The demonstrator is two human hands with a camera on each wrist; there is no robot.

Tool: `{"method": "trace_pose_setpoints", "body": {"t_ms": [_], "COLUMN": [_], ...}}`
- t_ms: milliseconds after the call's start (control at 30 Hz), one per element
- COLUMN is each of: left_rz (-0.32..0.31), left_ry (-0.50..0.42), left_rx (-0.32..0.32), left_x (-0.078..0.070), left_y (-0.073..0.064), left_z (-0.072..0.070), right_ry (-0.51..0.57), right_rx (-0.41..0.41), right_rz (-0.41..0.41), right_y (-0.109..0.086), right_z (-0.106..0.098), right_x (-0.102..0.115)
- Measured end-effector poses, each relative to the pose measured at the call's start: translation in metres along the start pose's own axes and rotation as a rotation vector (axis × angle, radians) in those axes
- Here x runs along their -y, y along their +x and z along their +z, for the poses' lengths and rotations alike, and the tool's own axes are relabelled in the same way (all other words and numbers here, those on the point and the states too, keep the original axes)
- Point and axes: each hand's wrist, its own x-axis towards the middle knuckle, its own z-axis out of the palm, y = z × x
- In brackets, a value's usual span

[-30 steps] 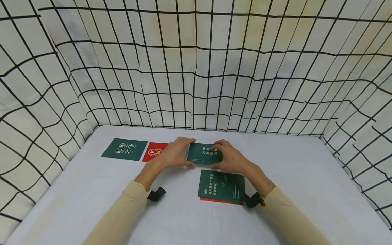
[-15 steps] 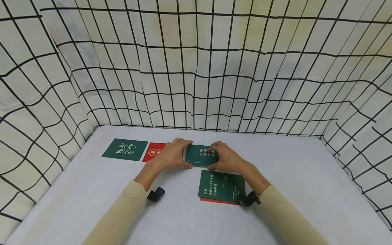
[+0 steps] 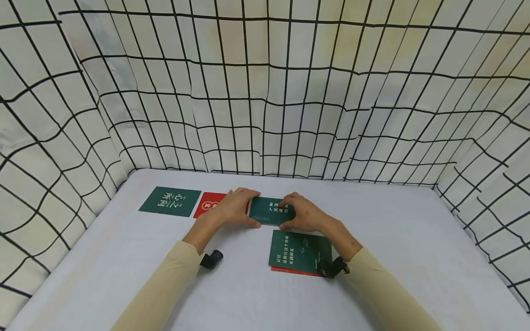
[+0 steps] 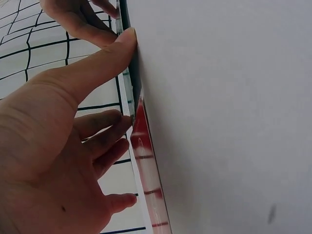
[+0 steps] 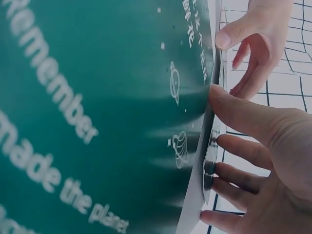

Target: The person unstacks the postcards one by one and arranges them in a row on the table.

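– When reading from the left, where to start on the white-covered bench (image 3: 393, 230)?

– With a flat, dark-green rectangular card with white lettering (image 3: 170, 201). Just beside it, a red rectangular card with a pale emblem (image 3: 204, 204), running in behind the left hand (image 3: 233, 209).

– And how to describe that hand?

– Partly open, curved into a C, pinching the left end of a teal-green rectangular card (image 3: 265, 211): thumb at the near edge, fingers at the far one.

– Next, the key relation?

– Teal-green card squarely between both hands, long axis running left to right, about equally near each. Red emblem card just off its left end; can't tell if touching.

– Farther right?

– To the right hand (image 3: 306, 214), likewise curved and partly open, pinching the other end. Nearer the body, below that hand: a bottle-green rectangular card with planet drawings (image 3: 300, 250), lying over a thin red strip (image 3: 290, 270).

– Anything missing from the head view?

– In the left wrist view, left little finger spread apart. In the right, "Remember" large on the bottle-green card.
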Motion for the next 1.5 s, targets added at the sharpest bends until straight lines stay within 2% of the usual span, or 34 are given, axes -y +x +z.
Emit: {"method": "trace_pose_setpoints", "body": {"t_ms": [300, 800, 1100, 1300, 1500], "left_rz": [0.019, 0.009, 0.056, 0.064, 0.097], "left_ry": [0.019, 0.026, 0.042, 0.010, 0.017], "left_rx": [0.028, 0.045, -0.030, -0.059, -0.106], "left_x": [0.002, 0.001, -0.004, -0.006, -0.009], "left_y": [0.002, 0.000, -0.005, -0.008, -0.009], "left_z": [0.000, -0.002, 0.002, 0.005, 0.010], "right_ry": [0.010, 0.032, 0.012, -0.003, 0.032], "right_rx": [0.013, -0.010, -0.050, -0.081, -0.126], "right_rz": [-0.005, 0.000, 0.004, 0.033, 0.033], "right_y": [0.002, 0.005, -0.004, -0.012, -0.023], "right_z": [0.001, 0.003, 0.002, 0.000, -0.004], "right_x": [0.000, -0.001, -0.007, -0.010, -0.013]}}
